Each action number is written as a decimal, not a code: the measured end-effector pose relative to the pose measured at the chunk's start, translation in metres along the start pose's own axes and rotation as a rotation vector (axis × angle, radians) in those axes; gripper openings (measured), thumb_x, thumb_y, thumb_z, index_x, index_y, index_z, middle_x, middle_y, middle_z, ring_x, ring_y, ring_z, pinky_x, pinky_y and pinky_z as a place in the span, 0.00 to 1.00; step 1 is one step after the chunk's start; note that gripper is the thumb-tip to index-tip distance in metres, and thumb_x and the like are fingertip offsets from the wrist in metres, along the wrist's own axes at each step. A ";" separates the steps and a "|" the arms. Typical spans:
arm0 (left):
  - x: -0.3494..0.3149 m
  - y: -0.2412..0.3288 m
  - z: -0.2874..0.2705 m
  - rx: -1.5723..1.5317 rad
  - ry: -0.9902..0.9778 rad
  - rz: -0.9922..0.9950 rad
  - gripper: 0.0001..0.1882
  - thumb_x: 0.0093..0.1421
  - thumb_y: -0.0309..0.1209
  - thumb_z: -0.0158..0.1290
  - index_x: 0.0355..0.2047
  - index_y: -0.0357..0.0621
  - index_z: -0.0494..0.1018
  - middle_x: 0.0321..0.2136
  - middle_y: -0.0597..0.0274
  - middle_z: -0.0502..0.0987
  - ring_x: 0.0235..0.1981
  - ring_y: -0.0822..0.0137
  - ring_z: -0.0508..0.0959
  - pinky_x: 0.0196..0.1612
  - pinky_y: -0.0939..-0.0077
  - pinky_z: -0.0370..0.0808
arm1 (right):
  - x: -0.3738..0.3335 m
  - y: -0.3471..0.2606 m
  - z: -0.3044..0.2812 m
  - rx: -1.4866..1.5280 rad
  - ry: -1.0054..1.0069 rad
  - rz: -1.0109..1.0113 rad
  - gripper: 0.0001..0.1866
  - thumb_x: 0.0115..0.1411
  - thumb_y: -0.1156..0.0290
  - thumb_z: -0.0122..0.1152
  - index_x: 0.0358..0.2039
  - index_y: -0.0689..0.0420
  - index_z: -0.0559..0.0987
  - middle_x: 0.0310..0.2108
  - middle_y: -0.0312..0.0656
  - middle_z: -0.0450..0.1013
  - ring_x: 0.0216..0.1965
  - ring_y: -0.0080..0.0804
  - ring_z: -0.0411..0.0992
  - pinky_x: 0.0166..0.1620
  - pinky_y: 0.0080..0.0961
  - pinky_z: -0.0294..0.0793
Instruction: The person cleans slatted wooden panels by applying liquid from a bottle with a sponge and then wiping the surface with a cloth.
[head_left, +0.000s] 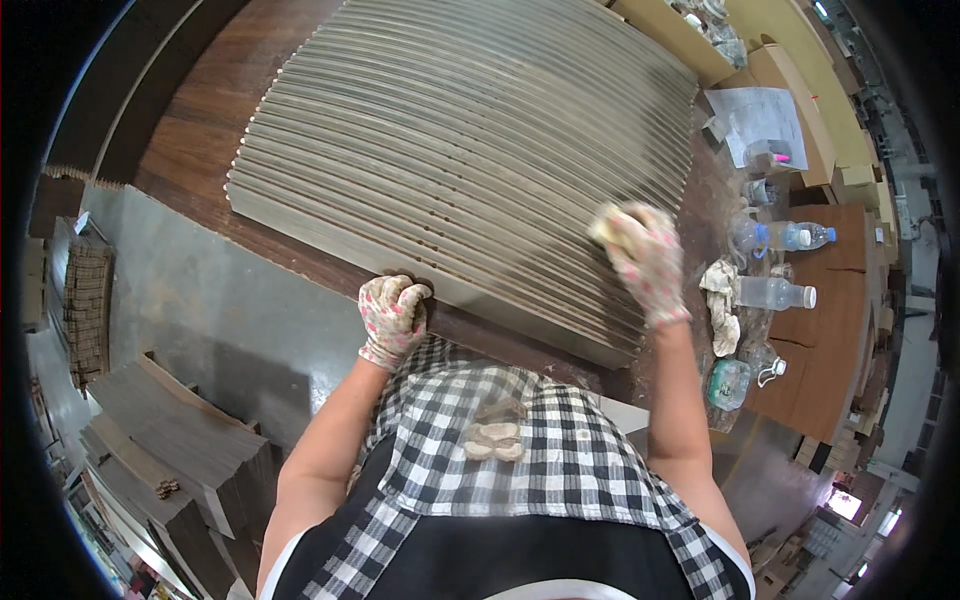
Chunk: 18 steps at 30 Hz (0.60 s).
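Observation:
A broad row of long grey-brown panels (pixel 470 160) lies closely side by side on the dark brown table, small dark holes running across their middle. My right hand (pixel 648 265), in a pink-spotted white glove, is over the panels' right part and smeared by motion. Its fingers close on a pale yellowish wad (pixel 606 226), perhaps a cloth or sponge. At the near edge of the nearest panel is my left hand (pixel 391 318), in a matching glove, its fingers curled in. Whether something lies inside that grip is hidden.
On the right stand several plastic bottles (pixel 775 292), a crumpled white cloth (pixel 720 305), a green-labelled container (pixel 729 384) and a paper sheet (pixel 757 122). A cardboard box (pixel 680 35) is at the far right. Stacked panels (pixel 180 425) stand at the lower left.

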<state>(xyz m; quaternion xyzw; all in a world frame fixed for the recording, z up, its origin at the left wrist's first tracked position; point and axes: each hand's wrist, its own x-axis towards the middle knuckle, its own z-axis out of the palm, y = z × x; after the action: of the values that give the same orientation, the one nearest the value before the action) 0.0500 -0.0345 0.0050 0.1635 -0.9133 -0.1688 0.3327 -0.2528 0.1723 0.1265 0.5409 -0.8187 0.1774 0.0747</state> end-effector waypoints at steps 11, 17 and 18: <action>0.005 0.004 0.000 -0.011 0.011 0.017 0.19 0.37 0.25 0.59 0.34 0.54 0.75 0.33 0.64 0.74 0.35 0.57 0.75 0.39 0.58 0.70 | 0.012 -0.010 0.016 0.075 0.185 0.218 0.20 0.53 0.68 0.69 0.47 0.56 0.79 0.42 0.45 0.72 0.45 0.44 0.71 0.49 0.38 0.73; 0.007 0.006 -0.003 -0.037 0.016 0.011 0.19 0.37 0.26 0.59 0.34 0.53 0.75 0.33 0.62 0.74 0.36 0.56 0.76 0.40 0.57 0.70 | 0.074 -0.051 0.078 0.092 0.287 0.113 0.22 0.49 0.66 0.72 0.46 0.55 0.79 0.41 0.46 0.72 0.43 0.46 0.71 0.46 0.42 0.73; 0.006 0.005 -0.003 -0.029 0.016 0.007 0.19 0.37 0.26 0.59 0.34 0.53 0.75 0.33 0.62 0.74 0.36 0.56 0.76 0.40 0.57 0.70 | 0.086 -0.063 0.087 0.113 0.303 0.074 0.22 0.49 0.65 0.72 0.46 0.55 0.80 0.41 0.46 0.72 0.44 0.46 0.71 0.46 0.42 0.74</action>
<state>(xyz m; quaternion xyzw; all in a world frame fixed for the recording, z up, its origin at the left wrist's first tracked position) 0.0469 -0.0335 0.0124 0.1571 -0.9086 -0.1795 0.3429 -0.2236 0.0435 0.0861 0.4808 -0.8061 0.3054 0.1603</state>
